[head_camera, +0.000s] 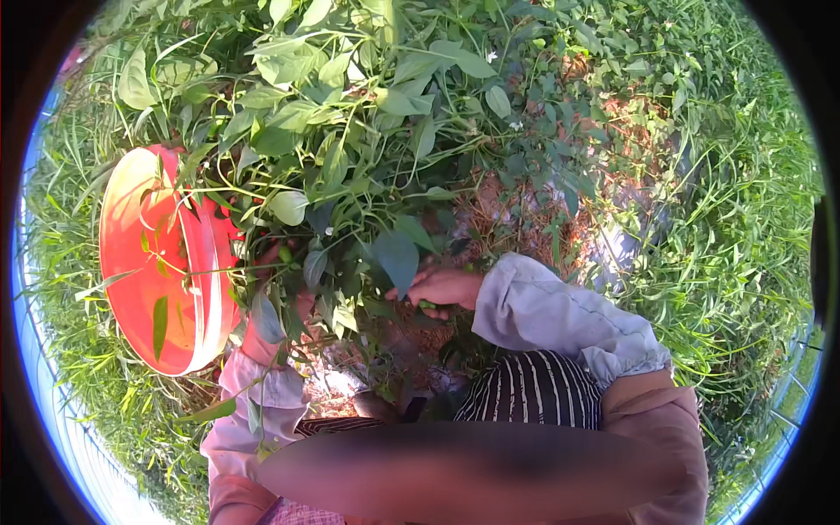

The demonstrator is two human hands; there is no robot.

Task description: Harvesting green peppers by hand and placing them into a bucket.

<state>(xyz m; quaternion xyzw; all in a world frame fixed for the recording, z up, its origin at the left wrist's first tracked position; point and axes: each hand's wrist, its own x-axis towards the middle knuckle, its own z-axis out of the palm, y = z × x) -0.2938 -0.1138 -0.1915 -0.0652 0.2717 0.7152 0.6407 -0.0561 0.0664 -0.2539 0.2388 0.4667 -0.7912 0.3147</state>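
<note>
A leafy pepper plant (341, 164) spreads before me, its stems and leaves hanging over both hands. My right hand (443, 289) is under a broad leaf (396, 259), fingers curled round a small green pepper (426, 304) that shows only in part. Reaching up into the foliage on the left is my left hand (262, 341). Leaves cover most of its fingers, so what they touch is hidden. A green pepper (285, 254) hangs near them. Close by on the left, a red bucket (144, 262) lies tilted, with leafy stems crossing its opening.
Dry, straw-covered soil (492, 210) shows among the plants. Tall grass (741, 262) grows thickly on the right, with more weeds (65, 262) beyond the bucket. My knee in striped cloth (531, 390) is close below my right hand. Small white flowers (491, 57) dot the foliage.
</note>
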